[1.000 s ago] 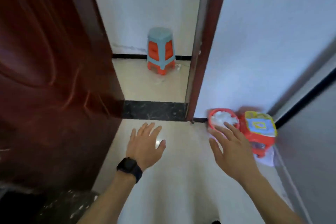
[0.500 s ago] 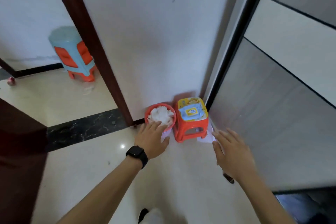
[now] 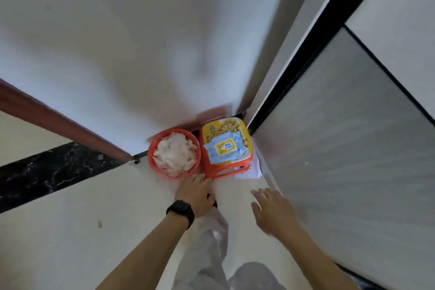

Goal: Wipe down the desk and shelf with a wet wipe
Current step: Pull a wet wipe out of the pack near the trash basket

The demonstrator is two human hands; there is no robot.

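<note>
Head view: red bin (image 3: 155, 167) holds crumpled white wipes (image 3: 174, 154).

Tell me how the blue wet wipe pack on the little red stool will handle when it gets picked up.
The wet wipe pack looks like a soft film pouch, so it will probably sag and bend. Its glossy wrap may be a bit slippery. It lies flat on the stool, so it should lift off without tipping anything.

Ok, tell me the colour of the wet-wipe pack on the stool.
Light blue wet-wipe pack with yellow label, head view.
</note>
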